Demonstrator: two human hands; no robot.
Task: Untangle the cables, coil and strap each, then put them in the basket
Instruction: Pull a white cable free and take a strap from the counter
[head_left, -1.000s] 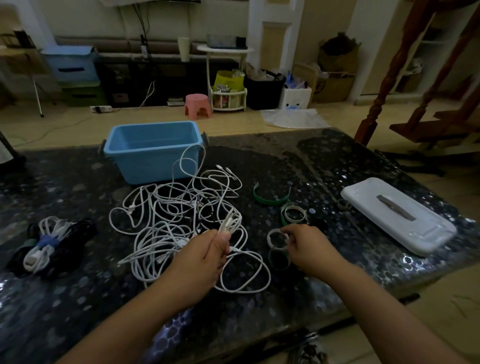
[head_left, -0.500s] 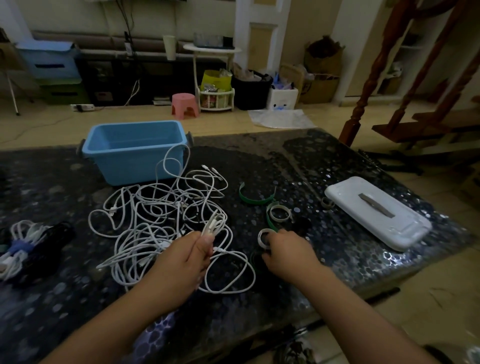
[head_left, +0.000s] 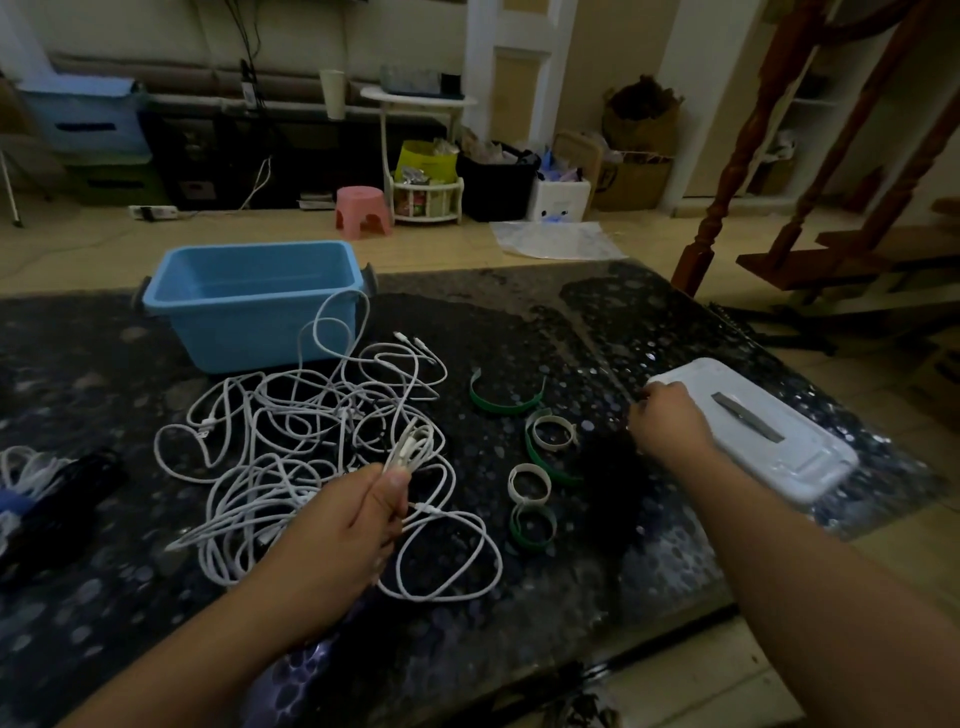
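my left hand (head_left: 358, 512) pinches the white cables (head_left: 311, 447), soft, light and floppy, best held near their plugs; i cannot tell my right hand's (head_left: 670, 421) grip.

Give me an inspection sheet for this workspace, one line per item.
Surface: dark speckled table.
Job's things: blue basket at the back; its visible inside looks empty; green and white straps loose mid-table.
Clutter: white lid at the right; bundled cables at the left edge.
Hands: left hand pinches a gathered white cable; right hand, curled, beside the lid, contents unclear.
Cables: white cable tangle unsorted in front of the basket.
Surroundings: pink stool, boxes, stair rail.
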